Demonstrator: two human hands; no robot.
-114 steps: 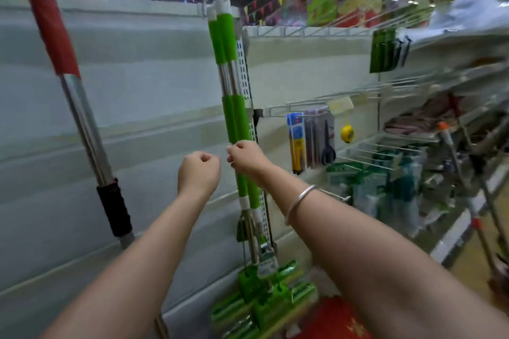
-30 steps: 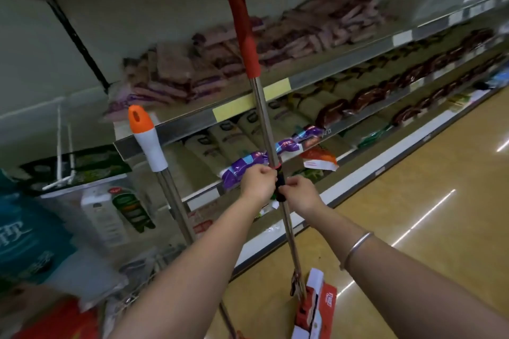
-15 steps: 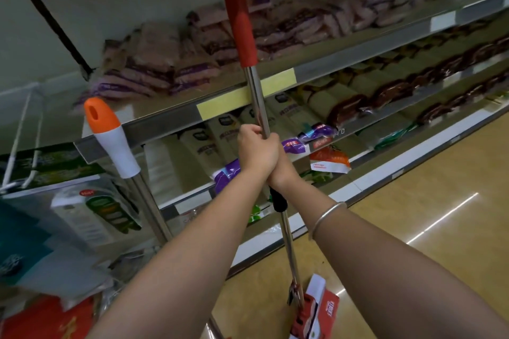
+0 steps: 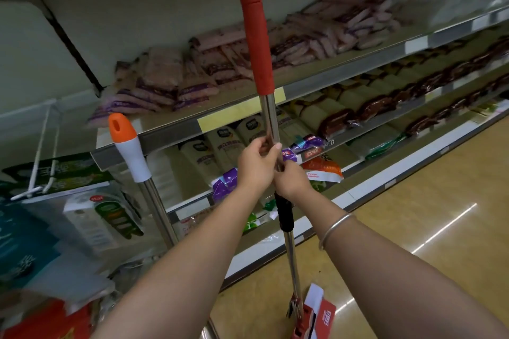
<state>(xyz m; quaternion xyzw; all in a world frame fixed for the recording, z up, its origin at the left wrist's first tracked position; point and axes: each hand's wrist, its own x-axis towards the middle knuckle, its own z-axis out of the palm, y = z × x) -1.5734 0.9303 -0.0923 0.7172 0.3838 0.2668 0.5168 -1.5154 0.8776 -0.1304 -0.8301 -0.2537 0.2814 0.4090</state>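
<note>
A mop with a red grip, a shiny metal pole and a black collar stands upright in front of me, its red-and-white packaged head down on the floor. My left hand pinches the metal pole just above the collar, thumb and fingers around it. My right hand grips the pole directly below the left one, touching it, a silver bangle on its wrist.
A second mop with an orange-and-white handle leans at the left. Store shelves hold pink, purple and brown packets. Boxed goods hang at lower left. The tan aisle floor stretches to the right.
I turned from the green mops to this aisle and took the red-handled mop. Over the last second both hands slid up the pole from the black collar, and the left hand's grip loosened to a pinch.
</note>
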